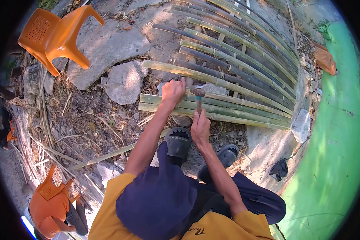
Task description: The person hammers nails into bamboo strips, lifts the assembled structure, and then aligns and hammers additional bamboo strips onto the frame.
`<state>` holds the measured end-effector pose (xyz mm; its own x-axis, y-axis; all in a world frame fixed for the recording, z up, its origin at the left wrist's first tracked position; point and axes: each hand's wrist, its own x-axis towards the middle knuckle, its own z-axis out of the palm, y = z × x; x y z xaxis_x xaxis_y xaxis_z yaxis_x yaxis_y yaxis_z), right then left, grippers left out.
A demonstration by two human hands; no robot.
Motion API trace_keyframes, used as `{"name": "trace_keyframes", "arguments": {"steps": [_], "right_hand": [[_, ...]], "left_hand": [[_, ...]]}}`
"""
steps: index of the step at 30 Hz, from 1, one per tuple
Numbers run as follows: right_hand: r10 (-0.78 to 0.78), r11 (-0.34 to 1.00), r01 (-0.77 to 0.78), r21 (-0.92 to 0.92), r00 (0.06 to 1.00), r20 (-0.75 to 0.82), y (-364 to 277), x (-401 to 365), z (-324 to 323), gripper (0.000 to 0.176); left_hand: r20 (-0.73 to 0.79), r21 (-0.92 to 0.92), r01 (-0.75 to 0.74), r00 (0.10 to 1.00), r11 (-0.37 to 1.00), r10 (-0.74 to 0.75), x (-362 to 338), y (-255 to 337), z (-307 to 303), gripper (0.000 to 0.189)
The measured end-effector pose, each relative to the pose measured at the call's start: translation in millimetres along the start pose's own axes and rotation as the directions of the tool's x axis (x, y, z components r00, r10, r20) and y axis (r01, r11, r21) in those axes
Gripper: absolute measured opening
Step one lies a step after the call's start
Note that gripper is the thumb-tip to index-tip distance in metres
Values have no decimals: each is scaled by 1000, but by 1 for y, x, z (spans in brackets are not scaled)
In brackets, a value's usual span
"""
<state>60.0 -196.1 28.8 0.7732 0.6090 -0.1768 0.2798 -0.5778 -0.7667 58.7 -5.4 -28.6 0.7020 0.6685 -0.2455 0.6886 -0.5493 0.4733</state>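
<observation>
The navy cap (158, 202) sat closest to the lens, both arms reaching past it to the bamboo panel (244, 60) lying on the ground. A skewed blow could have struck the left hand (173, 93), because the head of the hammer (197, 93) hung just beside it. That hand's fingers (181, 83) were curled down onto a slat (160, 67), while the right hand (200, 129) was closed tight round the hammer's handle.

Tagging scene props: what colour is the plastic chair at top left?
Orange; the chair shows best in head view.
</observation>
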Motion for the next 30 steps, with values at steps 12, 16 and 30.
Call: {"name": "trace_keyframes", "arguments": {"steps": [12,16,30], "right_hand": [[60,995,-60,86,998,2,-17,-7,-11,17],[-25,958,97,268,965,-259,-16,-11,-6,20],[7,1000,-7,5,1000,28,-12,-2,-6,17]], "left_hand": [[85,28,9,996,1000,-12,-5,0,-1,65],[50,37,4,999,999,-6,0,-3,3,66],[24,62,12,1000,998,-13,2,5,1,65]]}}
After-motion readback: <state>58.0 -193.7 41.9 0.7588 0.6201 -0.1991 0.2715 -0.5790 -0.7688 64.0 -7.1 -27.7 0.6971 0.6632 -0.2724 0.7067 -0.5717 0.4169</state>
